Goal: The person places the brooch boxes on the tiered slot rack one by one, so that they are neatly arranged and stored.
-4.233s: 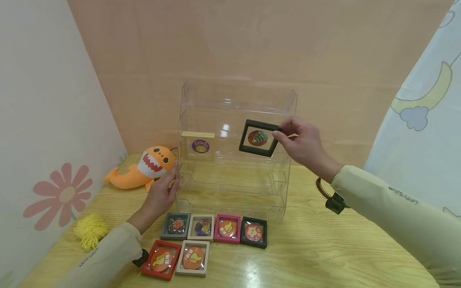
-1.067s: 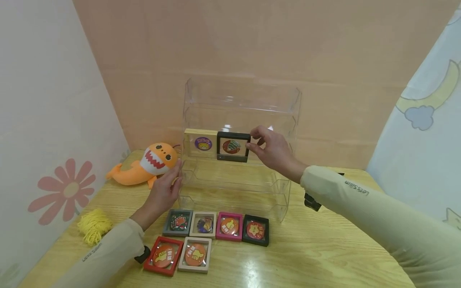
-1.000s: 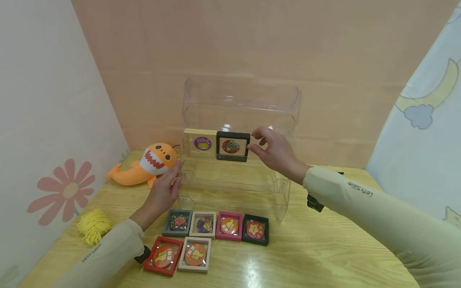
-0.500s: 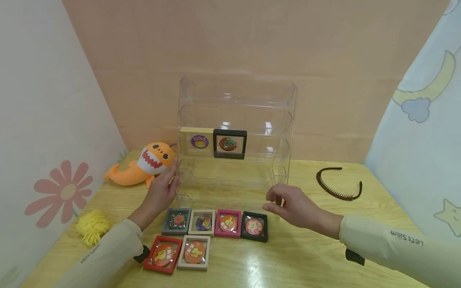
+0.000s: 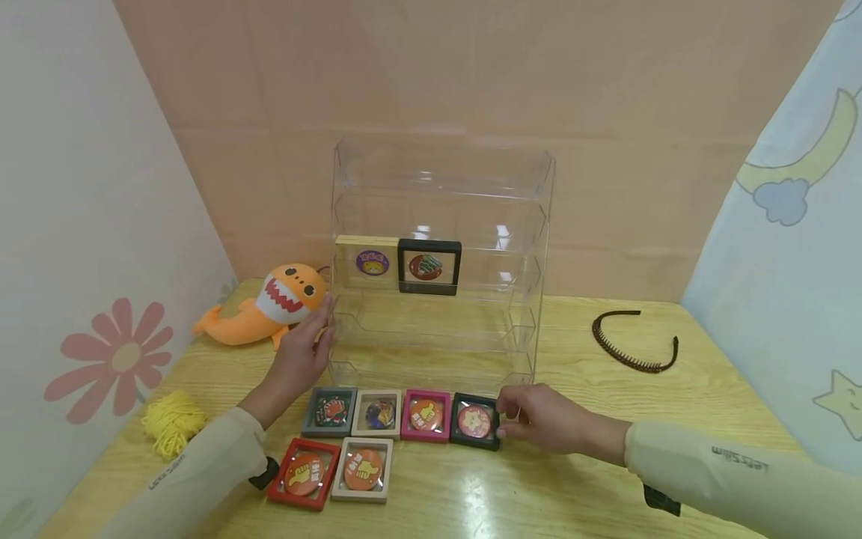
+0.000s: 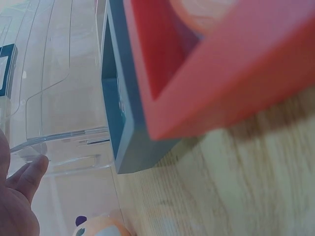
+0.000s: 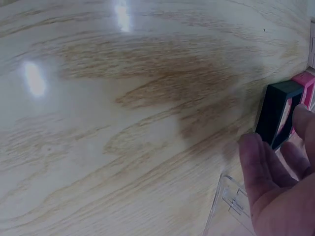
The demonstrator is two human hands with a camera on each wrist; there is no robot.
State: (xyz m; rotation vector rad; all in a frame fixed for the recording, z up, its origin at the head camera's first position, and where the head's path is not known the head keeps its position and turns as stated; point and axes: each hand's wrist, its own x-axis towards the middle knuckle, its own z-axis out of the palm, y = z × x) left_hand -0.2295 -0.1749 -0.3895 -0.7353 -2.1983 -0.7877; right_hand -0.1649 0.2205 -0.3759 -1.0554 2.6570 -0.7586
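A clear acrylic rack (image 5: pixel 438 340) stands upright; its middle tier holds a yellow-topped frame (image 5: pixel 367 262) and, beside it, a black frame (image 5: pixel 429 288) with a round badge. My left hand (image 5: pixel 296 363) rests against the rack's left side, fingers fairly straight, also in the left wrist view (image 6: pixel 19 201). Before the rack, another black frame (image 5: pixel 474 443) with a star badge lies on the table. My right hand (image 5: pixel 555 421) is at its right edge, thumb and fingers parted; the right wrist view shows the hand (image 7: pixel 280 182) beside that frame (image 7: pixel 269 110), not clearly gripping it.
Grey (image 5: pixel 306 423), beige (image 5: pixel 377 433) and pink frames (image 5: pixel 426 436) lie left of the black one, with red (image 5: pixel 295 499) and pale frames (image 5: pixel 360 494) nearer. Orange plush shark (image 5: pixel 245 323) and yellow yarn (image 5: pixel 173 423) at left; brown headband (image 5: pixel 619 358) at right.
My right hand set the black badge frame in the rack's middle tier, let go of it and moved down to the black frame on the table. My left hand has stayed at the rack.
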